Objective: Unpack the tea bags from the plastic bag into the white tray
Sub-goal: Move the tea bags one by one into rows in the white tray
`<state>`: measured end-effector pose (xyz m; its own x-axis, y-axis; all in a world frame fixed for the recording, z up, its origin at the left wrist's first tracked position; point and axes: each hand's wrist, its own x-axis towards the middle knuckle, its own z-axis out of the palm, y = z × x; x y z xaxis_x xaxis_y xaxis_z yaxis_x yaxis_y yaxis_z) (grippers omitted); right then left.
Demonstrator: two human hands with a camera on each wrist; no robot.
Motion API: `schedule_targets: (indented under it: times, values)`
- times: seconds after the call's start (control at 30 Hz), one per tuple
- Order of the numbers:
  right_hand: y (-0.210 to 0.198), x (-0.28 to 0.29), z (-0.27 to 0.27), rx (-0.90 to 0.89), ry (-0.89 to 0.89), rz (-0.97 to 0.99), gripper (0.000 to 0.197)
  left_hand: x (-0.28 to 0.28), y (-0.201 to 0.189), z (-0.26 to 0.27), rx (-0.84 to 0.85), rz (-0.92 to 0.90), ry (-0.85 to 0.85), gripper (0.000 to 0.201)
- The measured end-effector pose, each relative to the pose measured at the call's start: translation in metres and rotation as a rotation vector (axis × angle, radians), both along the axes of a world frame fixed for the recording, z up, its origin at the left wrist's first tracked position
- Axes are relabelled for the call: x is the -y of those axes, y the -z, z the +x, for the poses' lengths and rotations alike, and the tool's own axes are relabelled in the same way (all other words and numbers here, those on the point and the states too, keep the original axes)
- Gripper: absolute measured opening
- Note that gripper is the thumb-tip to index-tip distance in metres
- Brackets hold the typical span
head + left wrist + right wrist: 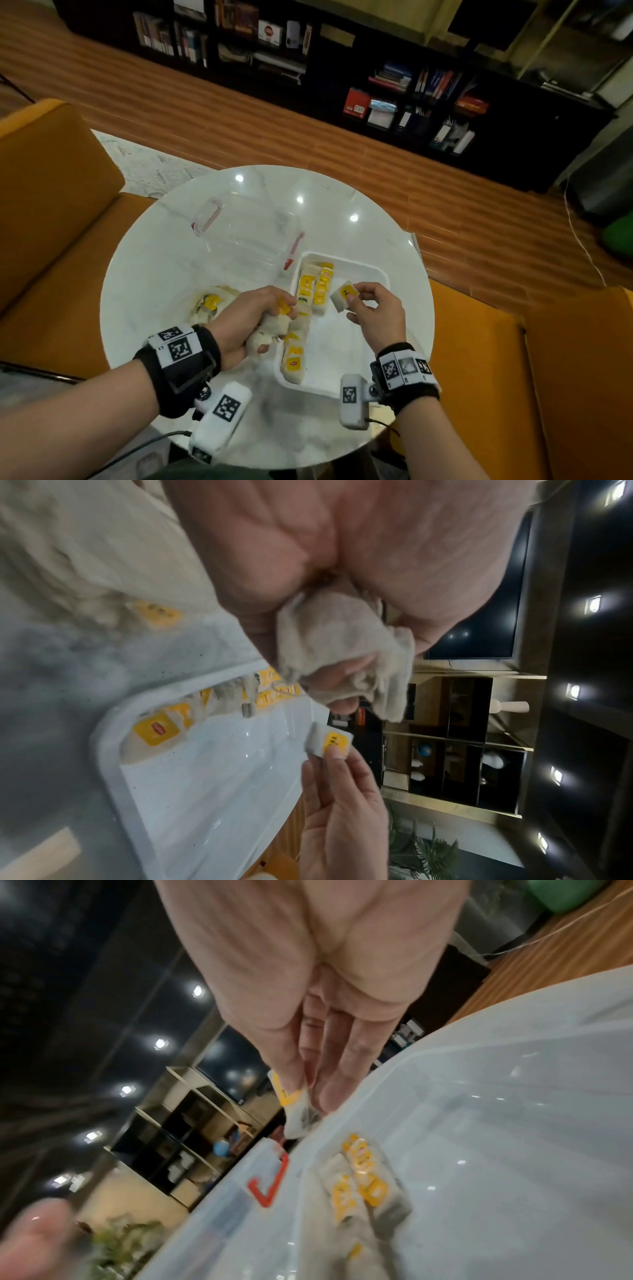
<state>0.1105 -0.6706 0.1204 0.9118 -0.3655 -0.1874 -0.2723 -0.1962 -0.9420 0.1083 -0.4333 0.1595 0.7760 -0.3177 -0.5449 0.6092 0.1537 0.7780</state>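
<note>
My left hand (260,315) grips a crumpled bunch of tea bags (277,325) at the white tray's left edge; the left wrist view shows that bunch (335,637) squeezed in the fist. My right hand (358,294) pinches a single yellow-tagged tea bag (343,295) above the white tray (376,270). Seen from the left wrist, this tea bag (329,741) hangs over the tray's bare floor. Several tea bags (315,284) lie in rows along the tray's left side. The plastic bag (210,303), with a tea bag inside, lies left of my left hand.
A clear plastic container (246,229) with red clips stands behind the tray on the round white table (342,205). Orange seats flank the table on both sides. The tray's right half (342,342) holds no tea bags.
</note>
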Motion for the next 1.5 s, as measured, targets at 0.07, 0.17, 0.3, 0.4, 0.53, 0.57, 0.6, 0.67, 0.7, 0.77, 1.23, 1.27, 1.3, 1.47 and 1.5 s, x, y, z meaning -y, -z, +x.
schedule_targets:
  times: [0.07,0.17,0.3,0.4,0.53,0.57,0.6,0.67,0.7,0.77,1.23,1.27,1.3,1.47,1.5]
  values:
    - [0.019,0.002,0.014,-0.1,-0.071,-0.076,0.011,-0.009,0.002,0.0,0.007,0.009,-0.014,0.028]
    - [0.043,0.0,0.032,-0.281,-0.226,-0.157,0.009,-0.021,0.005,0.0,0.0,0.016,-0.012,0.032]
    - [0.066,-0.003,0.049,-0.427,-0.28,-0.252,0.018,-0.035,0.006,0.001,-0.019,0.075,-0.008,0.046]
    - [0.076,-0.004,0.056,-0.426,-0.247,-0.334,0.018,-0.04,0.004,0.003,-0.047,0.038,-0.047,0.036]
    - [0.084,-0.007,0.063,-0.405,-0.263,-0.446,0.021,-0.041,0.005,0.007,-0.049,0.023,-0.084,0.025]
    - [0.085,-0.008,0.065,-0.401,-0.268,-0.47,0.022,-0.041,0.006,0.008,-0.049,0.023,-0.09,0.019]
    - [0.085,-0.009,0.065,-0.402,-0.273,-0.5,0.022,-0.041,0.007,0.008,-0.049,0.031,-0.096,0.017]
    - [0.084,-0.01,0.066,-0.415,-0.296,-0.559,0.018,-0.04,0.008,0.009,-0.025,0.042,-0.095,0.019]
    - [0.081,-0.011,0.067,-0.422,-0.305,-0.584,0.015,-0.04,0.006,0.008,-0.013,0.039,-0.087,0.02]
    - [0.074,-0.01,0.065,-0.428,-0.312,-0.613,0.013,-0.039,0.003,0.009,0.004,0.045,-0.059,0.021]
    - [-0.064,-0.066,-0.002,-0.128,-0.475,0.059,0.024,-0.011,-0.01,0.019,0.143,0.005,0.032,0.017]
    - [-0.067,-0.067,-0.005,-0.112,-0.476,0.048,0.021,-0.008,-0.012,0.02,0.137,-0.012,0.044,0.016]
    - [-0.068,-0.067,-0.007,-0.101,-0.46,0.043,0.019,-0.006,-0.013,0.021,0.126,-0.031,0.054,0.017]
    - [-0.065,-0.063,-0.011,-0.126,-0.323,0.141,0.013,0.002,-0.016,0.024,0.102,-0.089,0.124,0.017]
    - [-0.064,-0.061,-0.012,-0.122,-0.318,0.14,0.011,0.003,-0.016,0.023,0.099,-0.094,0.137,0.016]
